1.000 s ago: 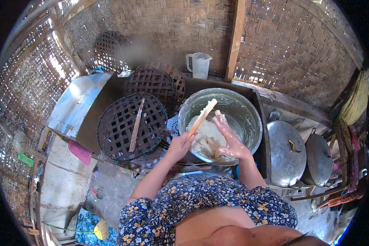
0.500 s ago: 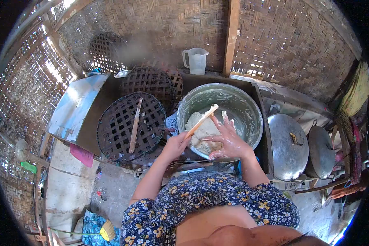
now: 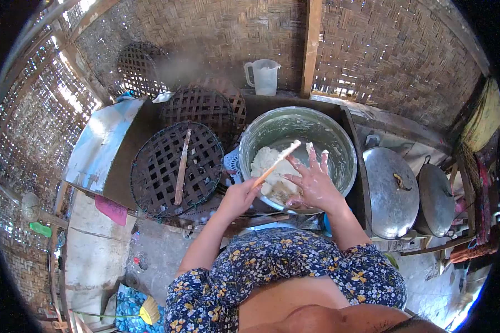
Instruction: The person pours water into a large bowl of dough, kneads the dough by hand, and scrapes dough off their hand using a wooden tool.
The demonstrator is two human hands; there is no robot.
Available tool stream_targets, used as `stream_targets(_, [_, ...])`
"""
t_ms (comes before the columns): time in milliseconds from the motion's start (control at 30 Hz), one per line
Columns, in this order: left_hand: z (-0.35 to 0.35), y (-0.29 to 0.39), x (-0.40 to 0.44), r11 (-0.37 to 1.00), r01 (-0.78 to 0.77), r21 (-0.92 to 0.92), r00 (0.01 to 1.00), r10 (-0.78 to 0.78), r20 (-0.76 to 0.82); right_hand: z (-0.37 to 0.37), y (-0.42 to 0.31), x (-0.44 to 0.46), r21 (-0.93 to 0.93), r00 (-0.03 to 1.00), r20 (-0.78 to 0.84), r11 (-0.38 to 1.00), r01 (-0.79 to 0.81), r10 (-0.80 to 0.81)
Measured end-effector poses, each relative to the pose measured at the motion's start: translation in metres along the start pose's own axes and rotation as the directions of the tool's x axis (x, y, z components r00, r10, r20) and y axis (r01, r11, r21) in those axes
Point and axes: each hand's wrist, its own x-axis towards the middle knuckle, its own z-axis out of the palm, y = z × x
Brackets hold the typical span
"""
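A large metal basin point(image 3: 339, 128), its inner wall smeared with dough, stands in front of me. Pale, lumpy dough point(image 3: 265, 161) lies in its left part. My left hand point(image 3: 242, 197), at the basin's near left rim, is closed around a wooden stick point(image 3: 268, 172). The stick slants up to the right over the dough, its far end coated white. Over the right side of the basin, my right hand point(image 3: 315, 187) has its fingers spread, with dough stuck to them and nothing held. Whether its fingers touch the stick, I cannot tell.
Left of the basin lies a round woven tray point(image 3: 155, 166) with a flat wooden strip point(image 3: 182, 166) on it. A plastic pitcher point(image 3: 265, 77) stands behind. Two large metal lids point(image 3: 389, 194) are at the right. A blue-and-white panel point(image 3: 97, 144) leans at the left.
My right hand has shifted slightly right and its fingers now point more upward, spread wider. The stick's tip has moved a little to the right. My left hand keeps its grip.
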Motion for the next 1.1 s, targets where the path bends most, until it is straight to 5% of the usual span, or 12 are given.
stream_targets(267, [-0.004, -0.01, 0.003, 0.997, 0.078, -0.026, 0.994, -0.079, -0.075, -0.013, 0.007, 0.0, -0.024, 0.999, 0.013, 0.999, 0.041, -0.041])
stream_targets(300, [-0.004, -0.008, 0.002, 0.995, 0.089, -0.039, 0.992, -0.092, -0.083, -0.008, 0.012, 0.001, 0.234, 0.989, -0.133, 0.967, 0.096, -0.066])
stream_targets(367, [-0.002, -0.007, 0.001, 0.994, 0.084, -0.073, 0.991, -0.091, -0.097, 0.005, 0.021, 0.007, 0.647, 0.912, -0.41, 0.705, 0.291, -0.001])
stream_targets(433, [0.006, -0.007, 0.001, 0.992, 0.044, -0.116, 0.992, -0.057, -0.108, 0.003, 0.016, 0.007, 0.928, 0.899, -0.371, 0.095, 0.359, 0.233])
stream_targets(467, [0.009, -0.006, 0.0, 0.992, 0.05, -0.117, 0.995, -0.06, -0.083, 0.001, 0.015, 0.007, 0.893, 0.9, -0.292, -0.245, 0.378, 0.324])
stream_targets(600, [0.019, 0.004, -0.003, 0.996, 0.012, -0.086, 1.0, -0.013, -0.012, 0.004, 0.034, 0.011, 0.484, 0.88, -0.268, -0.735, 0.475, 0.392])
stream_targets(867, [0.033, -0.001, -0.002, 0.995, -0.07, -0.075, 0.996, 0.073, 0.042, 0.024, 0.037, 0.01, 0.039, 0.951, -0.153, -0.96, 0.279, 0.27])
stream_targets(1100, [0.037, 0.0, -0.002, 0.982, -0.165, -0.088, 0.985, 0.16, -0.066, 0.007, 0.028, 0.013, -0.216, 0.92, -0.235, -0.939, 0.267, 0.315])
